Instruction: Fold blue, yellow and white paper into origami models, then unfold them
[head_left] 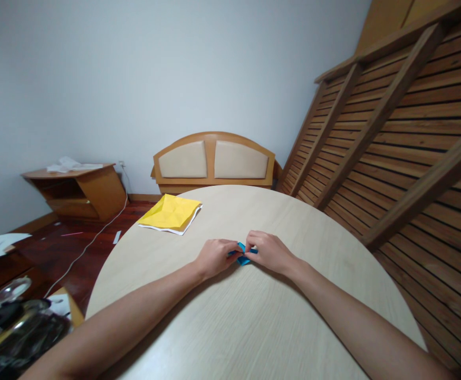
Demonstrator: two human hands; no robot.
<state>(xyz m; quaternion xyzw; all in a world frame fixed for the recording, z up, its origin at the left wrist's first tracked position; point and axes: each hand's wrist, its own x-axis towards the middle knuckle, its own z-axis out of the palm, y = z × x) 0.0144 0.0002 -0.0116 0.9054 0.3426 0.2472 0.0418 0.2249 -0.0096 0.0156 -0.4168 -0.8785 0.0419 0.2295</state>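
A small piece of folded blue paper (245, 260) is between my two hands, over the middle of the round table (238, 327). My left hand (217, 257) has its fingers closed on the paper's left side. From the right, my right hand (269, 251) pinches the paper with thumb and forefinger. The fingertips of both hands almost meet and cover much of the paper, so its full folded shape is hidden.
Yellow paper (170, 211) lies over white sheets near the table's far left edge. Behind the table stands a padded headboard (210, 158). A slatted wooden frame (373, 132) leans at the right. At lower left is a glass pot (28, 338); a cabinet (99, 192) stands farther back.
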